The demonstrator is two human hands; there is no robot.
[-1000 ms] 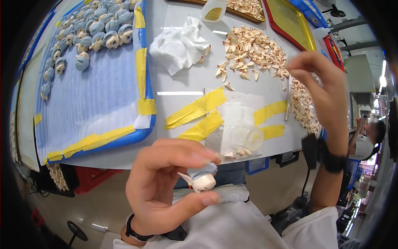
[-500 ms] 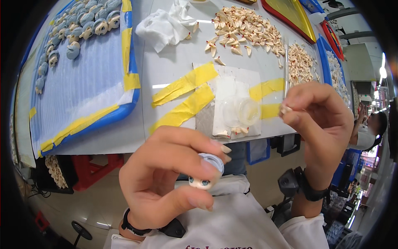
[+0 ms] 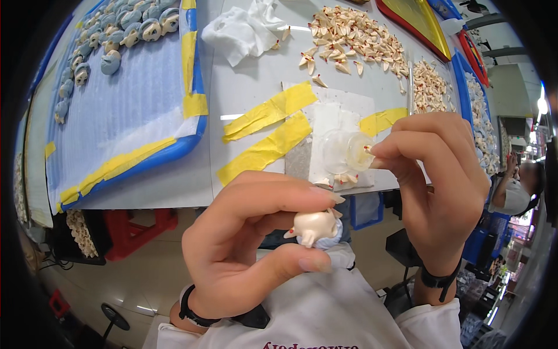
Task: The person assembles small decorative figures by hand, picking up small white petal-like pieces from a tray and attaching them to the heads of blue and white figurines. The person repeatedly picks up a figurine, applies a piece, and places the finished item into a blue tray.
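Note:
My left hand (image 3: pixel 244 241) is closed round a small doll head (image 3: pixel 315 227) with pale blue hair, held between thumb and fingers over my lap. Its smooth cream side faces up, and a small red-tipped point sticks out from it. My right hand (image 3: pixel 442 168) pinches a tiny cream piece with a red tip (image 3: pixel 368 150) at the rim of a small clear cup (image 3: pixel 353 156). From this view I cannot tell whether the piece touches the cup. A few similar cream pieces (image 3: pixel 347 178) lie just in front of the cup, on the taped-down pad (image 3: pixel 299 157).
At left stands a blue tray (image 3: pixel 133 116) with several blue-haired doll heads (image 3: pixel 110 62). Heaps of cream pieces (image 3: pixel 360 43) lie at the back and right. Crumpled white tissue (image 3: pixel 235 38) sits behind the yellow tape (image 3: pixel 267 145). A person (image 3: pixel 514 186) is off to the right.
My left hand has turned the doll head so its painted eyes no longer show, moving slightly right. My right hand has moved left to the clear cup with the cream piece.

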